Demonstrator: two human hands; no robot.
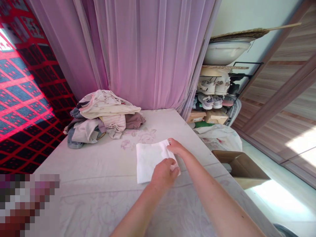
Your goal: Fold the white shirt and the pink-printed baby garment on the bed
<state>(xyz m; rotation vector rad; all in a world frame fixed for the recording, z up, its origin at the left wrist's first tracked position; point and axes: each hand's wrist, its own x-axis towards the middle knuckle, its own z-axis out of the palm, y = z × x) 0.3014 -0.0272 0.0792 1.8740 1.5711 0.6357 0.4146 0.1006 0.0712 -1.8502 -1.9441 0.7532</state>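
A white folded piece of cloth (pixel 146 161) lies flat on the bed, a neat rectangle; whether it is a garment or a towel I cannot tell. My left hand (pixel 165 171) rests over its near right part, fingers curled and thumb bent in, pinching the cloth by its right edge. Farther off, my right hand (pixel 175 147) grips the far right corner, with the thumb and fingers closed on it. The fingertips of both hands are partly hidden.
A heap of clothes (pixel 106 115) sits at the bed's far left. Behind hangs a purple curtain (pixel 148 56). On the right stand a shoe rack (pixel 212 89), a cardboard box (pixel 242 168) and a wooden wardrobe (pixel 276 75). The bed (pixel 98 184) has a flowered sheet.
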